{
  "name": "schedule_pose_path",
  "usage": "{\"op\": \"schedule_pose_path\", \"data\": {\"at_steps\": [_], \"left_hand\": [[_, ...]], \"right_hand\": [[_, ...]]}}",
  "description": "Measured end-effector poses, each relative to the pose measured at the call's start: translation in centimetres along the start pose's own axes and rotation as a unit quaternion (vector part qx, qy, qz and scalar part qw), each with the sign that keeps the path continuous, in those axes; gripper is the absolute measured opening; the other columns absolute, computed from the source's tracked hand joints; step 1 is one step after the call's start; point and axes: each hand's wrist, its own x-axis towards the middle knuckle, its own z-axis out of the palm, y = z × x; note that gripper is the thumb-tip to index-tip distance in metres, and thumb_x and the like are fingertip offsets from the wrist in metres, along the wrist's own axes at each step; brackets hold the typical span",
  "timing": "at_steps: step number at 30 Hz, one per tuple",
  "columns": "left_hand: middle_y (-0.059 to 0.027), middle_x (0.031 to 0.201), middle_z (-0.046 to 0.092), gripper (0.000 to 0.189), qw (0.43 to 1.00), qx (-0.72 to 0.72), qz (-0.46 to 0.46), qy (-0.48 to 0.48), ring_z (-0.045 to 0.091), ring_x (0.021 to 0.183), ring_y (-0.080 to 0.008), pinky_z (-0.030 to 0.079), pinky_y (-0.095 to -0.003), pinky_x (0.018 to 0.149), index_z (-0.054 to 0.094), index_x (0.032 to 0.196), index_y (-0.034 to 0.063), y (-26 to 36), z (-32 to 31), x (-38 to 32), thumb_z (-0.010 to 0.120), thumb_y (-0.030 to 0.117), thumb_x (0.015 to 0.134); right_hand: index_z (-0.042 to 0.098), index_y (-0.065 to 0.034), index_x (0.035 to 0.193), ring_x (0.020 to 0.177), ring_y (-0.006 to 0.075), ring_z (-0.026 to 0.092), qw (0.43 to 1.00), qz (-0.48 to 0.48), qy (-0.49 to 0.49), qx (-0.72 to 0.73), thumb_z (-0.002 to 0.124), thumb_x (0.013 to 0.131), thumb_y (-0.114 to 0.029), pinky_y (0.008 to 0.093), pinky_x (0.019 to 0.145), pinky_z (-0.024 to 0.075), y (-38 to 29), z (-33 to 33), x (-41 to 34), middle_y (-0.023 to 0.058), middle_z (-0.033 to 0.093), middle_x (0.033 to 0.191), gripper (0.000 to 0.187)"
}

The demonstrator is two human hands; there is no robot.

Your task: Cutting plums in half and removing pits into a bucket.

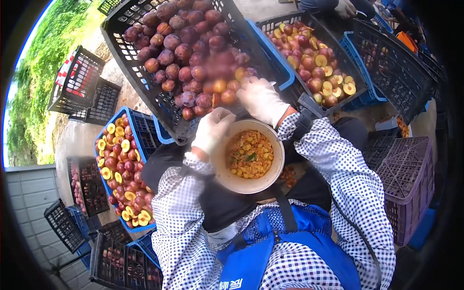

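My left hand (213,128), in a white glove, hangs over the left rim of a round metal pot (277,174); its fingers are bent, and whether they hold anything is unclear. The pot holds plum stones (250,156) with bits of flesh and a green leaf. My right hand (259,98), also gloved, is at the near edge of the whole plums (188,61); a small pale, pointed piece, perhaps a blade, shows by its fingers. These plums fill part of a tilted black plastic crate (145,96) in front of me.
At the left, a blue crate (105,177) holds whole-looking and halved plums (125,159). A black crate (322,105) at the upper right holds more cut plums (315,61). A purple crate (406,177) stands at the right. Another person's gloved hand (344,8) shows at the top.
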Motion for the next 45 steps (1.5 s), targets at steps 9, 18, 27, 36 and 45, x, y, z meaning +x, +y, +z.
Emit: {"op": "schedule_pose_path", "data": {"at_steps": [9,18,27,36,45], "left_hand": [[-0.018,0.093,0.068,0.019,0.903,0.34,0.106,0.24,0.066,0.086,-0.0395,0.052,-0.0483,0.076,0.064,0.095,0.0054,-2.6,-2.8,4.3,0.061,0.02,0.084],[-0.0169,0.117,0.061,0.047,0.869,0.461,0.124,0.132,0.065,0.101,-0.0386,0.053,-0.0498,0.084,0.062,0.118,0.0168,-4.5,-4.2,8.6,0.075,0.022,0.073],[-0.0053,0.086,0.064,0.04,0.923,-0.346,0.083,0.15,0.062,0.063,-0.0138,0.051,-0.0262,0.055,0.057,0.118,0.0026,-1.8,-6.8,3.6,0.072,0.009,0.081],[-0.0032,0.086,0.061,0.053,0.871,-0.481,0.054,0.084,0.054,0.066,-0.0112,0.041,-0.023,0.054,0.059,0.118,0.0091,1.7,-2.2,-3.5,0.041,0.056,0.101],[-0.0081,0.11,0.062,0.047,0.878,-0.441,0.186,0.018,0.057,0.084,-0.0151,0.048,-0.027,0.074,0.043,0.14,0.0088,1.4,2.7,-9.1,0.048,0.038,0.103]], "right_hand": [[0.07,-0.0168,0.104,0.1,0.0274,0.064,0.955,0.089,-0.262,-0.111,0.066,0.077,-0.016,0.0393,0.078,0.0472,0.5,3.8,3.4,0.0068,0.069,0.095,0.027],[0.064,-0.0124,0.114,0.106,0.0314,0.064,0.96,0.179,-0.216,0.002,0.057,0.094,-0.033,0.0439,0.087,0.0514,1.9,2.8,3.0,0.0133,0.065,0.115,0.029],[0.059,-0.0117,0.106,0.078,0.0359,0.069,0.974,0.045,-0.218,-0.044,0.061,0.083,-0.01,0.0498,0.069,0.0519,0.8,-8.6,1.4,0.0141,0.069,0.086,0.023],[0.061,-0.0058,0.11,0.057,0.0048,0.048,0.629,0.367,-0.037,0.684,0.061,0.097,-0.034,0.0189,0.051,0.0356,-2.7,-14.3,-7.2,-0.0039,0.054,0.075,0.031],[0.065,-0.002,0.098,0.077,0.0068,0.052,0.756,0.326,0.067,0.563,0.064,0.094,-0.019,0.0257,0.071,0.0444,-11.8,-11.6,-7.6,-0.0005,0.059,0.082,0.017]]}}
